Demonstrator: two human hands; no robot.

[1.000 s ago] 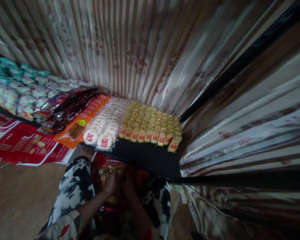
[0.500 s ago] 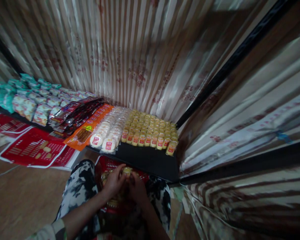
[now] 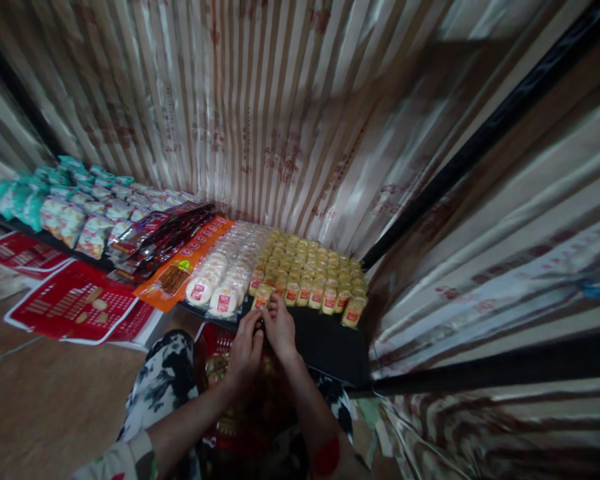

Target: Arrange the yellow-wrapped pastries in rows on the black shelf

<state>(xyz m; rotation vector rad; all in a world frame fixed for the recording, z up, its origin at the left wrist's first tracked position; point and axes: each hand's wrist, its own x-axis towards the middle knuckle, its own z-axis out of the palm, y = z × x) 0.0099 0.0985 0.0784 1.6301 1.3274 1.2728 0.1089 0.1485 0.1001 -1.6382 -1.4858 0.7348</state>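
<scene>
Left hand [image 3: 245, 347] & right hand [image 3: 280, 323] pinching small yellow snack pack [image 3: 261, 298] at black shelf [image 3: 325, 340] edge; prob. light, crinkly, slippery—grip by sides.

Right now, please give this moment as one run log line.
left hand: on yellow pack | right hand: on same pack | pack: front of yellow rows | shelf
</scene>
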